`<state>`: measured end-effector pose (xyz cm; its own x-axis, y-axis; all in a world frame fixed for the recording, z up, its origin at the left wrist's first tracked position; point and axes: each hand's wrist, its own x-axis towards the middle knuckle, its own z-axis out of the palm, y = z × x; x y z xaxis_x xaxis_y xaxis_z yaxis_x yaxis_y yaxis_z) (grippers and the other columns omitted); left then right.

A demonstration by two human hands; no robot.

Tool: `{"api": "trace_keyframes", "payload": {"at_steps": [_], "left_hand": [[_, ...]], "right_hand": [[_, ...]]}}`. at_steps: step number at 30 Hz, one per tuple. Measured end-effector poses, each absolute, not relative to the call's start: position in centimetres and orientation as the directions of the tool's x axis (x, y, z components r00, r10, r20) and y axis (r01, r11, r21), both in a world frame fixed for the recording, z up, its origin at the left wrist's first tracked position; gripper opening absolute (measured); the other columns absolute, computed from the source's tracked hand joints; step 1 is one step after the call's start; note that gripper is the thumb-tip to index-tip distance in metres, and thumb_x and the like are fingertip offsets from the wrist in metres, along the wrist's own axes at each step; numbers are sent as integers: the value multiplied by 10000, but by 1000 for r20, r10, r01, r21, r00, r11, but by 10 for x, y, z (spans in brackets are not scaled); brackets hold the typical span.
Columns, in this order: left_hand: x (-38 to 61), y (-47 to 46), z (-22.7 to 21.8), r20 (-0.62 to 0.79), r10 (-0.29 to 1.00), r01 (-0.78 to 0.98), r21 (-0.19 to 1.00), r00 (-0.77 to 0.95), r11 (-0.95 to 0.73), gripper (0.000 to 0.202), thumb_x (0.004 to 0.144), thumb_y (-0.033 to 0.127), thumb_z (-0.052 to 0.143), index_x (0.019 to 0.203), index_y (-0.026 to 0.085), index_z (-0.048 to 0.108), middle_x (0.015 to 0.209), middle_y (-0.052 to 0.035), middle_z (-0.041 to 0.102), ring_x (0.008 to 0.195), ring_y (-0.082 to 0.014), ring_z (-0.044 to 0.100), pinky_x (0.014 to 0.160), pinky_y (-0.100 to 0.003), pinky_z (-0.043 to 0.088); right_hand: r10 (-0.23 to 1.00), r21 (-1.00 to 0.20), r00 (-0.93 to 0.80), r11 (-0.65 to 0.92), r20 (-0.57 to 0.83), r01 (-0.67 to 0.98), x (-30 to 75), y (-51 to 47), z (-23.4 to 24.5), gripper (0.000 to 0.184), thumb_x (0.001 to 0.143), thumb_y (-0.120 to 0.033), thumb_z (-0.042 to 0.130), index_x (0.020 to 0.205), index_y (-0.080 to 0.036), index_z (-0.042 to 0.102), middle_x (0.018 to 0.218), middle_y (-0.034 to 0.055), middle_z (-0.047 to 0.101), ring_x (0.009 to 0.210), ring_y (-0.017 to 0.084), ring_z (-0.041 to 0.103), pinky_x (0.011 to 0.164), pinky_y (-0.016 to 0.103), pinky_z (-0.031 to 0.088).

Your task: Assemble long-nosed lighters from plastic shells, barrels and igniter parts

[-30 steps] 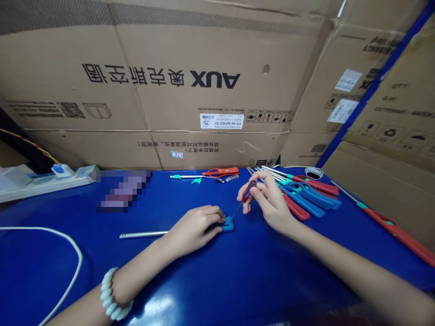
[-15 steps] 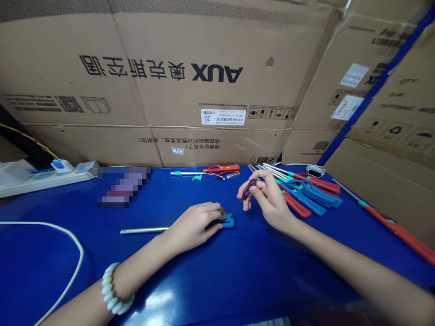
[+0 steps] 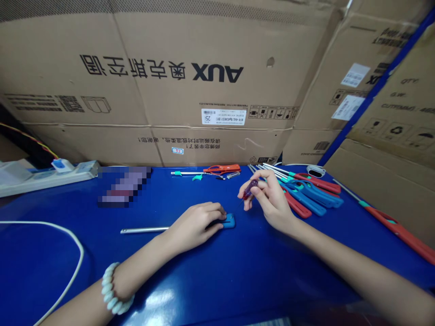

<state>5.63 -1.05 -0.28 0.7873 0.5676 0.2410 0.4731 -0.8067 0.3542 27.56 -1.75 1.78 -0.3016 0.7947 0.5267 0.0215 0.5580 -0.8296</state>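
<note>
Under my left hand (image 3: pixel 200 224) lies a blue long-necked lighter (image 3: pixel 230 221), held down on the table by my closed fingers. Its silver tube (image 3: pixel 144 230) sticks out to the left, and the handle's slotted end shows past my fingertips on the right. My right hand (image 3: pixel 267 197) pinches a small screwdriver (image 3: pixel 250 188) with a dark red, see-through handle. The screwdriver's thin shaft slants down to the left, its tip apart from the lighter's handle.
At the back lie an opened red lighter (image 3: pixel 222 169), a green trigger (image 3: pixel 197 178) and a small clear part (image 3: pixel 233 175). Several red and blue lighters (image 3: pixel 312 199) are heaped at the right, near another red lighter (image 3: pixel 397 228). A power strip (image 3: pixel 81 172) and white cable (image 3: pixel 79 253) are at the left.
The screwdriver's tip has come off the end of the lighter's handle, where it was touching. My left hand and the lighter have stayed in place.
</note>
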Motion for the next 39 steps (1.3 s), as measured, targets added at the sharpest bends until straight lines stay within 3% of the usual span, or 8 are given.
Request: {"api": "trace_keyframes", "payload": {"at_steps": [30, 34, 39], "left_hand": [[56, -11, -5, 262, 561, 458, 364, 785, -811, 149, 915, 194, 508, 998, 181, 632, 1027, -47, 637, 946, -170, 609, 843, -268, 482], [57, -11, -5, 271, 561, 454, 370, 782, -811, 145, 907, 182, 514, 986, 181, 635, 1018, -46, 642, 951, -173, 609, 851, -268, 483], [58, -11, -4, 269, 572, 462, 377, 775, -803, 141, 905, 183, 525, 989, 171, 638, 1026, -46, 641, 961, -175, 608, 858, -272, 482]], "right_hand": [[793, -814, -308, 574, 525, 90, 270, -20, 15, 126, 974, -321, 419, 1032, -250, 333, 830, -19, 601, 523, 78, 564, 518, 232, 484], [746, -725, -299, 659, 595, 201, 266, -20, 17, 147, 970, -273, 424, 1115, -249, 419, 821, -12, 595, 535, 82, 562, 555, 248, 502], [701, -600, -341, 713, 626, 364, 267, -21, 23, 167, 966, -238, 416, 1054, -210, 555, 846, 29, 615, 683, 125, 595, 656, 273, 513]]}}
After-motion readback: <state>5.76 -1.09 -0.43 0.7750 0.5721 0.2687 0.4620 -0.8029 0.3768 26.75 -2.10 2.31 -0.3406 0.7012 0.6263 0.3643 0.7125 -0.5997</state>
